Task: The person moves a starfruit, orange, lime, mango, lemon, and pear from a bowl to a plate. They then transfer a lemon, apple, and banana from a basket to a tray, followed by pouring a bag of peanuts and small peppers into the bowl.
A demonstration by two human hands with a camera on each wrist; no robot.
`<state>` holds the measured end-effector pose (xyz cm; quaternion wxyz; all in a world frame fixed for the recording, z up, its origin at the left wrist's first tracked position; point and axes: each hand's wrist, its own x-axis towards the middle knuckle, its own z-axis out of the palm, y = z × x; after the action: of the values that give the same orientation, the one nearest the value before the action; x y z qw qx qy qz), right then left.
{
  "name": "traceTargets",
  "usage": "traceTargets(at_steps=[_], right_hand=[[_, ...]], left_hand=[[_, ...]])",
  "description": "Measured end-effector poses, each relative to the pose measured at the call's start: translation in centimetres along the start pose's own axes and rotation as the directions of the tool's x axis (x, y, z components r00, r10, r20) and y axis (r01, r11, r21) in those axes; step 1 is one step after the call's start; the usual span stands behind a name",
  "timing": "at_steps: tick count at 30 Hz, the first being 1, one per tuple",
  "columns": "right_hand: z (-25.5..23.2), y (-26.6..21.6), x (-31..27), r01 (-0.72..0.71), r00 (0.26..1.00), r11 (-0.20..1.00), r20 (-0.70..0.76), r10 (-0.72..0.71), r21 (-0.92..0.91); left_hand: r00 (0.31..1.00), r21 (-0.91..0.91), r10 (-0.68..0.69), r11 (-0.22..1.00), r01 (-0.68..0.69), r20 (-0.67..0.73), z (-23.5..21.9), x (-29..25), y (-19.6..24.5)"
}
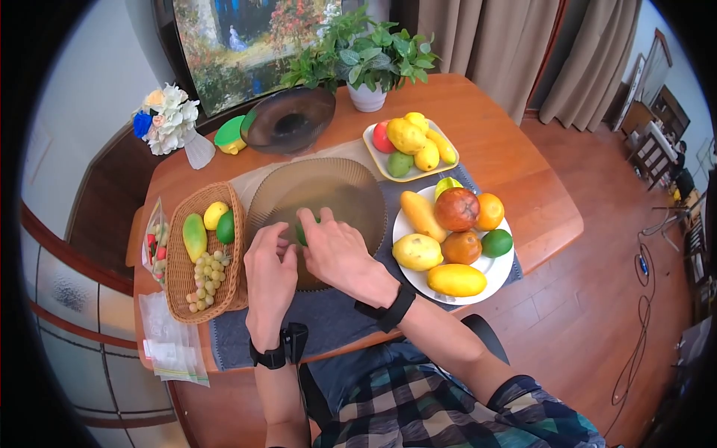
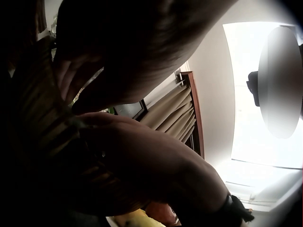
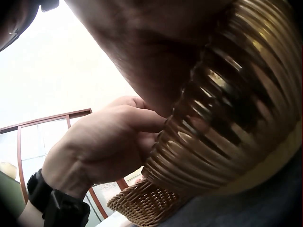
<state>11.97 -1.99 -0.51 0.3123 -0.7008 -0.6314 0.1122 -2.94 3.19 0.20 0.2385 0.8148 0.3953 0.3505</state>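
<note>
A large brown ribbed glass bowl [image 1: 351, 175] stands at the middle of the table, and both hands reach into it. Under the fingers of my right hand [image 1: 334, 250] is a small green fruit [image 1: 302, 234], mostly hidden; these fingers bend round it. My left hand [image 1: 270, 261] hangs over the bowl's left side, fingers loosely bent near the fruit. In the right wrist view the bowl's ribbed wall [image 3: 213, 142] partly covers the fingers. The left wrist view is dark, with both hands close together.
At left, a wicker basket [image 1: 176, 257] holds grapes, a mango and other fruit; plastic bags [image 1: 170, 340] lie beside it. To the right are a white plate [image 1: 399, 272] of fruit and a small tray [image 1: 371, 149] of fruit. Behind stand a dark glass dish [image 1: 317, 112], a potted plant [image 1: 366, 63] and a flower vase [image 1: 199, 151].
</note>
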Motion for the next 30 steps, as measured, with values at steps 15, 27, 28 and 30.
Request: traceTargets(at_steps=[15,27,28,30], right_hand=[[-2.7,-1.3,-1.1,0.084,0.978,0.992,-0.182,-0.100,-0.095],[-6.8,-1.2,-2.2,0.050,0.975,0.995,-0.209,-0.068,-0.091],[-8.3,-1.5,-2.8,0.013,0.973,0.995,-0.229,-0.034,-0.095],[-11.1,-1.2,-4.3,-0.034,0.962,0.996,-0.274,0.009,-0.088]], left_hand=[[0.998,-0.068,-0.059,0.996,0.058,-0.012,-0.3,-1.0,-1.4],[0.999,-0.020,-0.014,1.000,0.015,0.032,-0.6,-1.2,-1.2],[1.000,-0.029,-0.014,0.999,0.015,0.028,-0.6,-1.2,-1.2],[1.000,-0.033,-0.013,0.999,0.013,0.024,-0.7,-1.5,-1.0]])
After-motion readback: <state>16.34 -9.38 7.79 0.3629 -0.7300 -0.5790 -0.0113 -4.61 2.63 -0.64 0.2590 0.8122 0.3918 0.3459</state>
